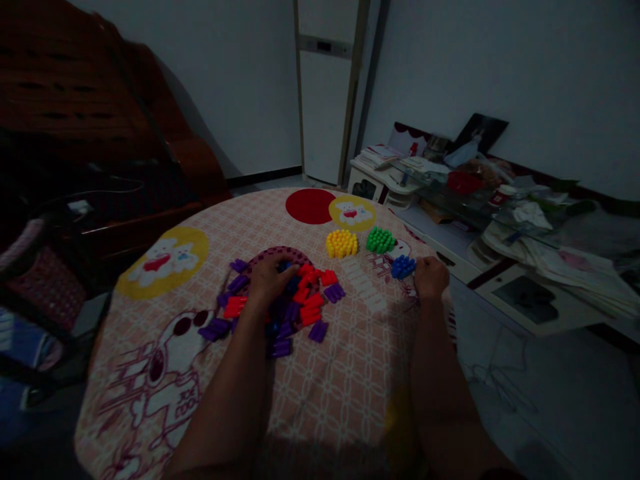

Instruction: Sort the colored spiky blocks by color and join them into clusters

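Note:
My left hand (270, 277) reaches over a mixed heap of plastic toy blocks, its fingers bent and thumb stretched to the right. A dark blue block (283, 265) shows between thumb and fingers. Around it lie red blocks (311, 308) and purple blocks (280, 348), some on a dark-spotted round base (275, 252) that the heap partly hides. My right hand (431, 275) is closed at the table's right side, beside a tight group of blue blocks (403, 267); what its fingers hold, if anything, is hidden. Farther back stand groups of yellow blocks (342, 244) and green blocks (381, 240).
A patterned cloth covers the round-cornered table (340, 393). Beyond its right edge stands a low cabinet (520, 293) with a cluttered glass top. A wooden bench (195, 160) is at the left, with a pink basket (47, 287) nearer. A tall white appliance (327, 107) stands behind.

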Demonstrator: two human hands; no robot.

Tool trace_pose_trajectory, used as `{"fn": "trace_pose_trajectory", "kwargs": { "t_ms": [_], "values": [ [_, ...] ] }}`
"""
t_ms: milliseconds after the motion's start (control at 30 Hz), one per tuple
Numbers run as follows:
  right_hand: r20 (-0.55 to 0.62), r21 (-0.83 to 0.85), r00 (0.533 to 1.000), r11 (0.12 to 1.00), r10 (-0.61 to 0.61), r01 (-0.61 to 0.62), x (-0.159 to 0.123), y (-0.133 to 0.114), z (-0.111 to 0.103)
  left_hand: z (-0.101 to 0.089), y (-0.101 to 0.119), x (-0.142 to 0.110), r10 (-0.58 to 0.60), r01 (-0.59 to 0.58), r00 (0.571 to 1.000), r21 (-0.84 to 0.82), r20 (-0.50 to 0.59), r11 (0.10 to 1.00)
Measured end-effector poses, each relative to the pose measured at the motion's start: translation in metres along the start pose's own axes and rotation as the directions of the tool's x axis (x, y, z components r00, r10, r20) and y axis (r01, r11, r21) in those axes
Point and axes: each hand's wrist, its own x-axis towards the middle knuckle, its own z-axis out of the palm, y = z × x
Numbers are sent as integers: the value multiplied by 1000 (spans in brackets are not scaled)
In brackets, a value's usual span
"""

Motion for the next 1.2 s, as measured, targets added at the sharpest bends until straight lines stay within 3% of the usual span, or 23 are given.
{"fn": "trace_pose_trajectory", "kwargs": {
  "t_ms": [100,167,267,400,533,667,833,1000,1067,1100,1200],
  "values": [
    [-98,95,995,994,-36,45,-8,-17,-6,-3,11,-1,73,-70,997,-185,11,980],
    [-91,242,992,965,-85,104,-18,-34,-6,-1,19,-3,137,-112,988,-295,65,949],
    [77,535,977,835,-200,128,-41,-67,-1,9,30,-6,208,-124,966,-427,156,896],
    [285,766,873,641,-396,41,-74,-104,5,22,40,-13,249,-89,939,-531,237,843],
    [380,839,805,537,-455,-92,-90,-120,4,28,44,-18,284,-54,898,-555,337,830],
    [468,845,740,490,-483,-215,-93,-123,3,30,47,-21,310,-19,870,-603,382,798],
    [545,827,700,432,-462,-359,-93,-123,5,31,47,-22,304,44,858,-647,415,761],
    [550,828,665,431,-506,-357,-91,-118,8,33,46,-22,324,122,818,-693,476,711],
    [538,821,686,487,-489,-297,-84,-111,8,35,44,-22,328,115,823,-703,463,702],
    [517,812,721,532,-461,-242,-78,-105,8,35,43,-21,320,99,839,-702,440,705],
    [357,666,882,746,-308,-9,-54,-83,2,33,37,-18,254,56,901,-677,350,734]
  ]
}}
